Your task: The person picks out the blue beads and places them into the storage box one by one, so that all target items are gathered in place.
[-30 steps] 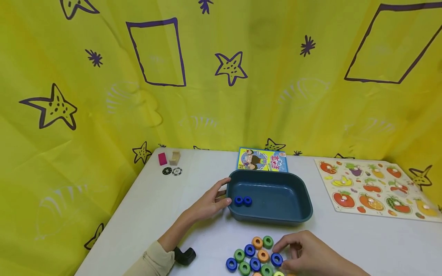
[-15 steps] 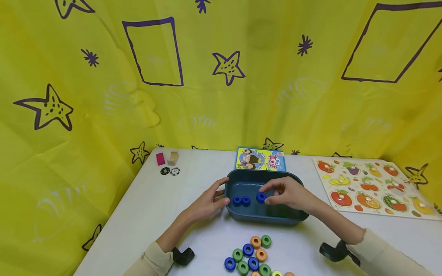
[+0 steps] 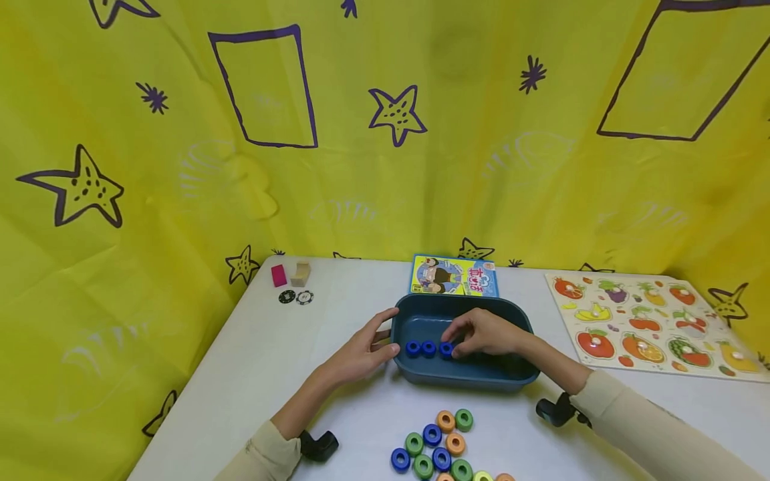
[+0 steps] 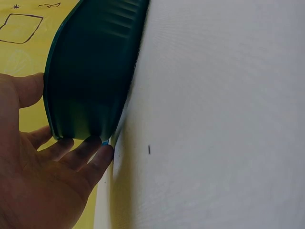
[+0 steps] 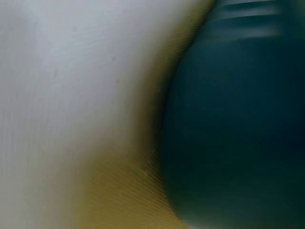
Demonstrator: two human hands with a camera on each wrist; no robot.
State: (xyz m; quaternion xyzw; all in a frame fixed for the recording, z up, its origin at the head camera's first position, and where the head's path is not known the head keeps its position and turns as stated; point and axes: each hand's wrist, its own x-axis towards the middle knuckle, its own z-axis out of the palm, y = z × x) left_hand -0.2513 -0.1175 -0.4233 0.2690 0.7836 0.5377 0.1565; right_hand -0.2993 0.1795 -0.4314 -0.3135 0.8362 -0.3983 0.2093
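Inside the dark blue plastic bin (image 3: 481,371), my right hand (image 3: 488,333) pinches a blue ring (image 3: 446,350) between thumb and fingers, low over the bin's floor. Left of it, two more blue rings (image 3: 421,348) sit side by side near the bin's left end. My left hand (image 3: 361,351) holds that end from outside, thumb at the near corner and index finger at the far rim. In the left wrist view its fingers (image 4: 97,160) lie against the end wall. The right wrist view shows the bin's outer wall (image 5: 238,124) but not the right hand.
In front of the bin lie several loose rings, including an orange ring (image 3: 455,444), green ring (image 3: 464,419) and blue ring (image 3: 432,435). Behind stands a colourful box (image 3: 454,275). A fruit puzzle board (image 3: 652,327) lies right; chips (image 3: 296,297) and small blocks (image 3: 300,274) lie far left.
My right hand has carried a blue ring from the loose group into the bin, then shifted it left beside the other two. My left hand stays at the bin's end.
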